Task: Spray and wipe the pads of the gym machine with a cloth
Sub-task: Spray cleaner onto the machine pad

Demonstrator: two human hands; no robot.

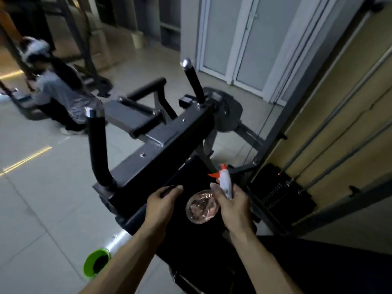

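Possibly a dark cloth (pixel 169 189) sits gripped under the curled left hand (pixel 163 201) on the black vinyl pad (pixel 191 245); at three o'clock the right hand (pixel 233 207) holds the clear orange-triggered spray bottle (pixel 202 207), whose raised nozzle could mist past the pad

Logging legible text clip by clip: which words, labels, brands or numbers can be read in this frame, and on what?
No text can be read.
spray bottle in the right hand: no label legible.
weight stack: pale marks, too blurred to read.
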